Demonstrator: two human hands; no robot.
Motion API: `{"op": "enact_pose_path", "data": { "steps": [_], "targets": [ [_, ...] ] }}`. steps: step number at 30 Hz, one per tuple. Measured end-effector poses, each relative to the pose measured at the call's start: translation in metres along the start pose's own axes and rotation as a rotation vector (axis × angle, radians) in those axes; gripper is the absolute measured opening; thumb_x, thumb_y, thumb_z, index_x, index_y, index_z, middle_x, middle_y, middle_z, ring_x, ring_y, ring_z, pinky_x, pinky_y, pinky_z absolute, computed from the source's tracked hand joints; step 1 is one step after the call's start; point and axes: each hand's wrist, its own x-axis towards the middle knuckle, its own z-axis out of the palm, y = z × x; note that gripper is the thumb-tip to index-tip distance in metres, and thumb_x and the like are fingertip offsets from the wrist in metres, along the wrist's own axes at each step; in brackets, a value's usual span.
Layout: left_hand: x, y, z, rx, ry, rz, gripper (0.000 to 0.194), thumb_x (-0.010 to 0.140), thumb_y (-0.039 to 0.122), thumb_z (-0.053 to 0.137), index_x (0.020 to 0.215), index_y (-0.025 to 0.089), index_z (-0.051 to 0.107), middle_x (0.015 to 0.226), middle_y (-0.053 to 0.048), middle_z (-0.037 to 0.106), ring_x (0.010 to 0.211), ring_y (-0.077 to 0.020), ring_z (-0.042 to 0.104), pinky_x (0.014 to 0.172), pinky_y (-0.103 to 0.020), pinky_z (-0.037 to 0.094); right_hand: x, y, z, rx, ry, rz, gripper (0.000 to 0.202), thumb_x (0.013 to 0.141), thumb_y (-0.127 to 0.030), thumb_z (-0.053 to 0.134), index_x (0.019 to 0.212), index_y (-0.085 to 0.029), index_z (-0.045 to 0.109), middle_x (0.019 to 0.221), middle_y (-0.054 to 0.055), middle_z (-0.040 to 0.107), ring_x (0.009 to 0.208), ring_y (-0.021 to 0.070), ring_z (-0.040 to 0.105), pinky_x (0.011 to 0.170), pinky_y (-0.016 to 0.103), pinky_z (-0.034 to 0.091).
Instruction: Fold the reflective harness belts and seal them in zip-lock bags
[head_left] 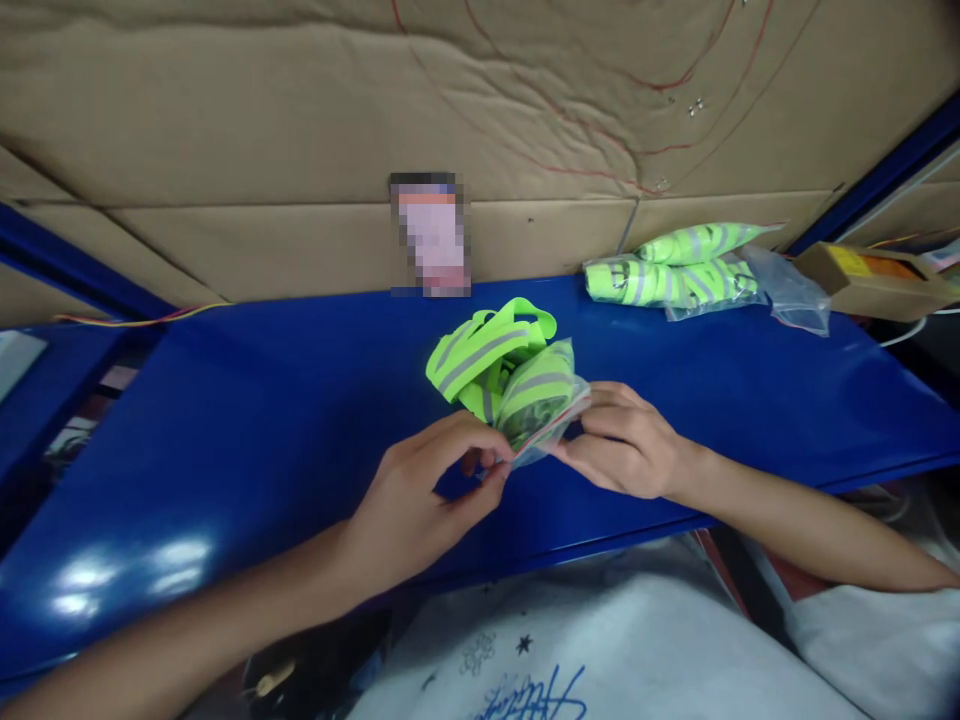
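Note:
My left hand (442,480) pinches one end of the red-striped mouth of a clear zip bag (566,425). At the other end of that mouth, my right hand (626,440) has its fingers closed on the plastic. Inside the bag is a rolled neon-yellow reflective strap (536,385) with a grey stripe. Right behind it on the blue table lies a loose bundle of the same reflective straps (484,350), looped and folded. Whether the bundle and the bagged roll are joined cannot be seen.
Several bagged rolls of reflective strap (675,280) lie at the back right, beside an empty-looking clear bag (791,290) and an open cardboard box (862,280). A blurred phone-like object (435,240) leans on the cardboard wall (300,240) behind the blue table (247,400).

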Motion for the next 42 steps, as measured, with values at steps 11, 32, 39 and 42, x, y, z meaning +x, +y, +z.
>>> {"op": "enact_pose_path", "data": {
  "steps": [11, 32, 39, 42],
  "targets": [
    [-0.004, -0.013, 0.021, -0.174, -0.108, -0.173, 0.018, 0.09, 0.024, 0.072, 0.075, 0.017, 0.065, 0.065, 0.005, 0.056, 0.056, -0.0061, 0.044, 0.053, -0.02, 0.035, 0.007, -0.023, 0.009, 0.272, -0.219, 0.345, 0.039, 0.093, -0.056, 0.068, 0.1, -0.018, 0.061, 0.078, -0.001, 0.065, 0.063, 0.0115, 0.059, 0.059, 0.027, 0.043],
    [0.004, -0.014, 0.016, -0.424, -0.116, -0.164, 0.018, 0.1, 0.029, 0.061, 0.087, 0.017, 0.066, 0.072, 0.001, 0.062, 0.064, -0.0096, 0.055, 0.06, -0.023, 0.044, 0.013, -0.02, -0.005, 0.557, -0.155, 0.553, 0.009, 0.094, -0.021, 0.068, 0.088, -0.014, 0.066, 0.063, -0.006, 0.059, 0.051, 0.0038, 0.049, 0.051, 0.016, 0.04],
    [-0.001, -0.014, 0.023, -0.357, -0.023, -0.167, 0.018, 0.101, 0.03, 0.06, 0.089, 0.018, 0.063, 0.073, 0.002, 0.057, 0.065, -0.0092, 0.051, 0.061, -0.023, 0.042, 0.01, -0.024, 0.001, 0.396, -0.175, 0.531, 0.012, 0.095, -0.023, 0.061, 0.087, -0.016, 0.06, 0.061, -0.005, 0.057, 0.05, 0.0064, 0.049, 0.052, 0.021, 0.037],
    [0.001, -0.014, 0.022, -0.345, 0.0, -0.215, 0.019, 0.101, 0.032, 0.059, 0.088, 0.018, 0.061, 0.075, 0.001, 0.057, 0.066, -0.0093, 0.052, 0.061, -0.023, 0.043, 0.009, -0.027, 0.005, 0.327, -0.132, 0.537, 0.01, 0.093, -0.02, 0.06, 0.084, -0.017, 0.058, 0.06, -0.006, 0.055, 0.048, 0.0063, 0.047, 0.051, 0.022, 0.033]
  ]
}}
